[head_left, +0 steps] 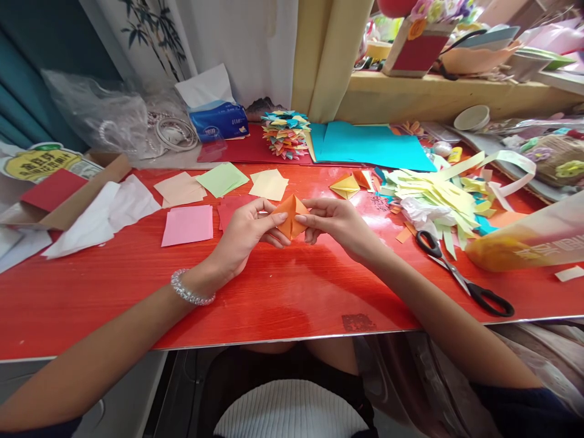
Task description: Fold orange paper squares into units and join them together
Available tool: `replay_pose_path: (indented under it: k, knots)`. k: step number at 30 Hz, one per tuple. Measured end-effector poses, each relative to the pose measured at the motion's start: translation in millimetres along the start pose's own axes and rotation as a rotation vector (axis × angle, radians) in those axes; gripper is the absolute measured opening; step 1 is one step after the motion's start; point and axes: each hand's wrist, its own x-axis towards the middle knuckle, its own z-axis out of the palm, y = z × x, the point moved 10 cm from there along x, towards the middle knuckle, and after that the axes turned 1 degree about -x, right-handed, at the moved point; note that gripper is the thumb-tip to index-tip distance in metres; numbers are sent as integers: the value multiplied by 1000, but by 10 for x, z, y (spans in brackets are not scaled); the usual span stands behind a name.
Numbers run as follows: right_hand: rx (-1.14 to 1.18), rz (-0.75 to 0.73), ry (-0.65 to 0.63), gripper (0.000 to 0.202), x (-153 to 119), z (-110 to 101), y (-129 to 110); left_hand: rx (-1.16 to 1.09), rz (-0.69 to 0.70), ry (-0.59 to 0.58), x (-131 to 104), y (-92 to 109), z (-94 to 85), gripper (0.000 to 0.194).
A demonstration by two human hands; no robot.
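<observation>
An orange piece of folded paper (292, 214) is held up above the red table (292, 292), its sides meeting at a crease down the middle. My left hand (249, 231) pinches its left side, thumb on the front face and fingers behind. On the right side, my right hand (337, 224) grips it between thumb and fingers. Just beyond the right hand lie a yellow folded paper piece (345, 186) and an orange folded piece (362, 179). Close to the left hand are pink paper squares (187, 225) and red paper squares (230, 210), the latter partly hidden by the hand.
Peach (181, 187), green (223, 178) and cream paper squares (269, 184) lie farther back. Scissors (463, 283) rest at right beside a heap of paper strips (433, 198). Behind stand a colourful folded-paper stack (286, 135), blue sheets (374, 146) and a tissue pack (218, 121).
</observation>
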Motion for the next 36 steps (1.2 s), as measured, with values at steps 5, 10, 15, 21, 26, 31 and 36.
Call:
replay_pose_path:
  k: [5, 10, 15, 21, 26, 31, 36]
  knots:
    - [35, 56, -46, 33, -18, 52, 5, -18, 13, 33, 23, -19, -37, 22]
    - [46, 60, 14, 28, -14, 19, 33, -18, 16, 27, 17, -31, -19, 23]
    - [-39, 17, 57, 26, -12, -30, 7, 83, 11, -30, 39, 2, -11, 19]
    - [-68, -52, 107, 25, -11, -81, -59, 112, 24, -54, 44, 41, -17, 17]
    - [-60, -127, 89, 19, 1, -47, -66, 37, 38, -7, 24, 29, -17, 17]
    - [-32, -127, 80, 16, 9, -53, -45, 10, 49, -51, 34, 25, 18, 19]
    - [68, -110, 68, 15, 0, -60, -52, -74, 59, -29, 53, 9, -39, 15]
